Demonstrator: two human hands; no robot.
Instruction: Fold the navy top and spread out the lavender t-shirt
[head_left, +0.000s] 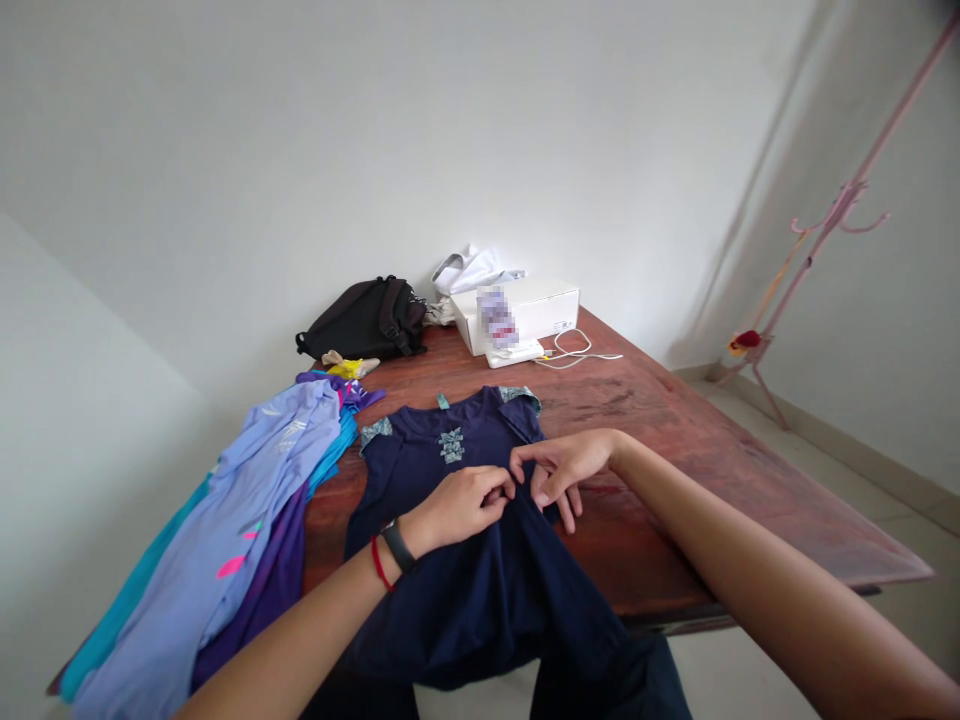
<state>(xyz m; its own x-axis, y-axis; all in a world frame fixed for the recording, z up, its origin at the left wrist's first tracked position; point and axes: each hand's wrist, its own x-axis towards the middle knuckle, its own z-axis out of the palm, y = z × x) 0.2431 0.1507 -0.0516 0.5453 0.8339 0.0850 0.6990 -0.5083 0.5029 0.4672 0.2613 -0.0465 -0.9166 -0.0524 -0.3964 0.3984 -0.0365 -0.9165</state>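
Note:
A navy tunic [427,455] with patterned teal trim at its sleeves and neck lies front up on the wooden table. Its lower part hangs over the near edge toward my legs. With curled fingers, my left hand [457,507] grips the cloth near the tunic's middle; a dark band and a red string circle that wrist. Close by on the right, my right hand [566,468] pinches a raised fold of the same cloth between thumb and forefinger, its other fingers hanging loosely over the tunic's side.
Left of the tunic, lavender, purple and turquoise clothes [281,450] drape over the wooden table [637,420]. Toward the wall are a black bag [356,318], a yellow-and-beige item [349,366], a white box [547,305] and a white cable [577,347]. A pink coat stand [832,215] is at right.

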